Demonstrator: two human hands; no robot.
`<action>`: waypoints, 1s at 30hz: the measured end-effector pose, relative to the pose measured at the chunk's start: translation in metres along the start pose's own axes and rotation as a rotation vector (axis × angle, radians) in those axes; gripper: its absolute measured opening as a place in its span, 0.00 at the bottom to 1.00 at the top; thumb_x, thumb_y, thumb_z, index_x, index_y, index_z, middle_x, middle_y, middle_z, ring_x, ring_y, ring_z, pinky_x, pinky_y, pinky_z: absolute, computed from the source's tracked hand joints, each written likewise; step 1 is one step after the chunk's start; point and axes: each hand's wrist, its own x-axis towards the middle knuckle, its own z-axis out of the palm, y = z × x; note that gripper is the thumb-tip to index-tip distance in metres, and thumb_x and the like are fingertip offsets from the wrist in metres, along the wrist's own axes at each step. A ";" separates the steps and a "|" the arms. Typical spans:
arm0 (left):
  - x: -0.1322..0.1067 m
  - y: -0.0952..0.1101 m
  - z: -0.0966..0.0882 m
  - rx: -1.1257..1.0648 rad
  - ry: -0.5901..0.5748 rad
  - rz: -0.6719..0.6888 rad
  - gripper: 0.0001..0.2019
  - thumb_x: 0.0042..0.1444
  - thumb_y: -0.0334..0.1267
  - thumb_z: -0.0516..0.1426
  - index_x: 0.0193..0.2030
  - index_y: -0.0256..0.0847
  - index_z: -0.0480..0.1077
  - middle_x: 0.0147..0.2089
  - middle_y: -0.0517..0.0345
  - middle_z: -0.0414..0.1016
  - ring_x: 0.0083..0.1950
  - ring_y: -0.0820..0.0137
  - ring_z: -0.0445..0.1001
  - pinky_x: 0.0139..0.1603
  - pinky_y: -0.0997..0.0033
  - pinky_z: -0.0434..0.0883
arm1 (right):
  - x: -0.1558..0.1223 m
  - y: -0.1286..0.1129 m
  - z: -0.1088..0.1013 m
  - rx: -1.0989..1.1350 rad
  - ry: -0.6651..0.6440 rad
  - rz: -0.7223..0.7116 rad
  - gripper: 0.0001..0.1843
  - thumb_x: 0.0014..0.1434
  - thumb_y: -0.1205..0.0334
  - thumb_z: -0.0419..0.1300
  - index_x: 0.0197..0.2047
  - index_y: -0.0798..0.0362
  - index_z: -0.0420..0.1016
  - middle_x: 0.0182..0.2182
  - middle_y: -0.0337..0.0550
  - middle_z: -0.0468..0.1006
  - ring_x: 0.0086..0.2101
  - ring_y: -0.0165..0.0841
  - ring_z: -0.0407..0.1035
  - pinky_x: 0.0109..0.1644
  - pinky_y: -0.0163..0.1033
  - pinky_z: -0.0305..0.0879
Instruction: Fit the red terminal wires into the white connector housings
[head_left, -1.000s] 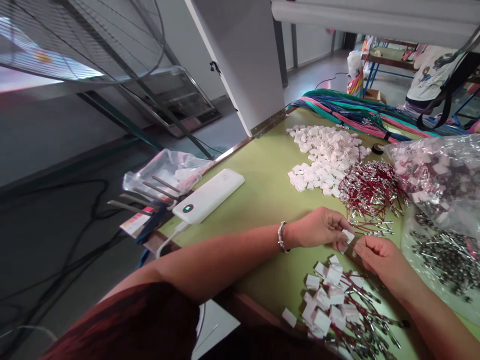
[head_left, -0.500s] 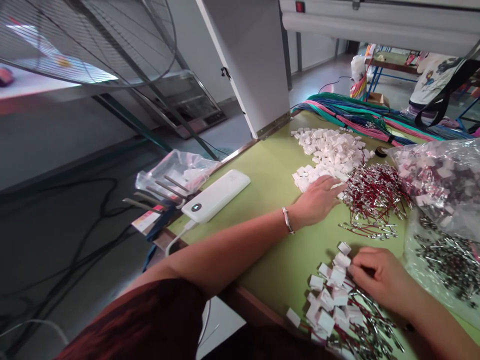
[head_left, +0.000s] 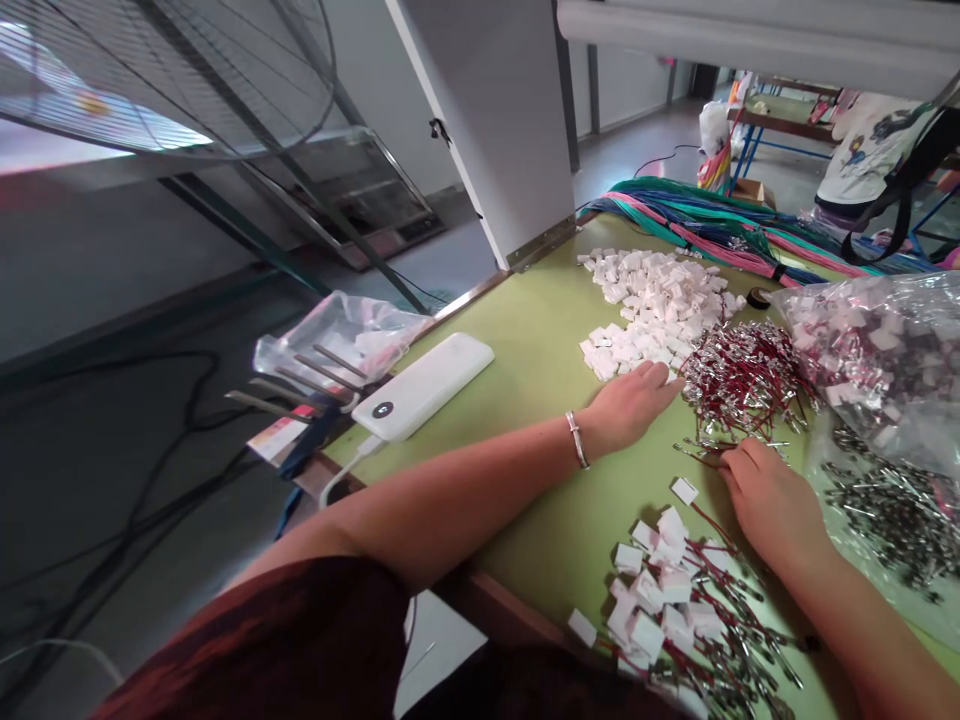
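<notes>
My left hand (head_left: 631, 402) reaches across the green table (head_left: 532, 390) to the near edge of a heap of small white plastic housings (head_left: 651, 305); its fingers curl over one of them. My right hand (head_left: 769, 496) lies palm down, its fingertips at the loose red wires with metal terminals (head_left: 742, 382). What its fingers pinch is hidden. Between my arms lies a pile of finished pieces (head_left: 667, 600), white housings with red wires attached.
A white power bank (head_left: 424, 386) with its cable lies at the table's left edge beside a clear bag (head_left: 337, 345). Clear bags of parts (head_left: 877, 370) fill the right side. Coloured cable bundles (head_left: 720, 230) run along the far edge. A white post (head_left: 502, 120) stands behind.
A second ago both hands met over one white housing. My left hand then reached out to the white heap; my right hand went down to the finished pile, then forward to the red wires.
</notes>
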 end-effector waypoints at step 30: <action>-0.017 0.021 -0.007 -1.937 -0.343 -0.374 0.08 0.51 0.35 0.64 0.37 0.36 0.73 0.26 0.62 0.74 0.25 0.80 0.71 0.22 0.81 0.63 | -0.008 -0.004 -0.021 0.778 -0.014 0.233 0.18 0.62 0.53 0.53 0.30 0.50 0.81 0.29 0.40 0.82 0.30 0.35 0.75 0.32 0.37 0.69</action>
